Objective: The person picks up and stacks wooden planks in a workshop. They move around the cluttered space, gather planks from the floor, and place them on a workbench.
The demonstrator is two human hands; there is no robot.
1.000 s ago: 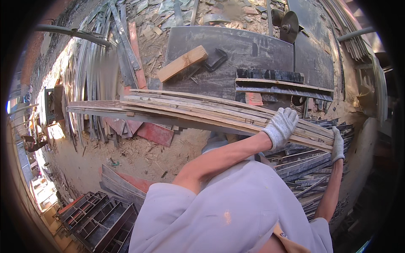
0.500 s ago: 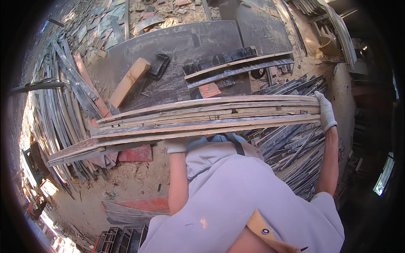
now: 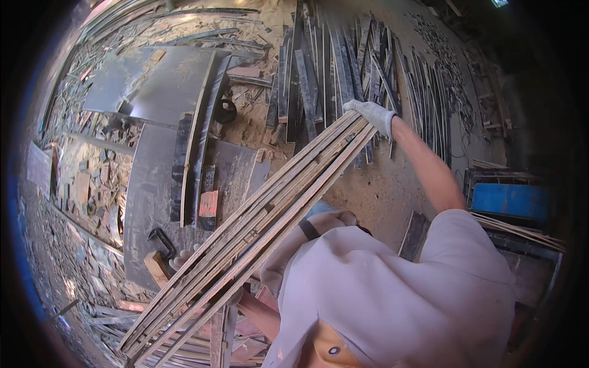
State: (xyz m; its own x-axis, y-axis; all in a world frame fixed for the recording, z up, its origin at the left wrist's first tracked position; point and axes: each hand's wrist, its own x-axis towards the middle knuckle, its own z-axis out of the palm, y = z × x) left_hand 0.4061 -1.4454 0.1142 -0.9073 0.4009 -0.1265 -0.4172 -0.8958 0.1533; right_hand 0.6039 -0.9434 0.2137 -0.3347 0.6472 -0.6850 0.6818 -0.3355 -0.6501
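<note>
1. Since half a second ago our bundle of long wooden strips (image 3: 257, 233) has swung from lying crosswise to running on a slant, from the lower left up toward the upper right.
2. Our right hand (image 3: 373, 115), gloved in white, has its fingers wrapped around the upper end of the bundle.
3. Our left hand (image 3: 184, 257), also gloved, sits under the strips near the middle; only fingertips show, so we cannot tell how they grip.
4. Below the bundle lie dark sheets (image 3: 153, 184) on the dirt floor (image 3: 380, 190), with a red brick (image 3: 208, 203) at one sheet's edge.
5. Dark metal strips (image 3: 319, 73) lie near the right hand.
</note>
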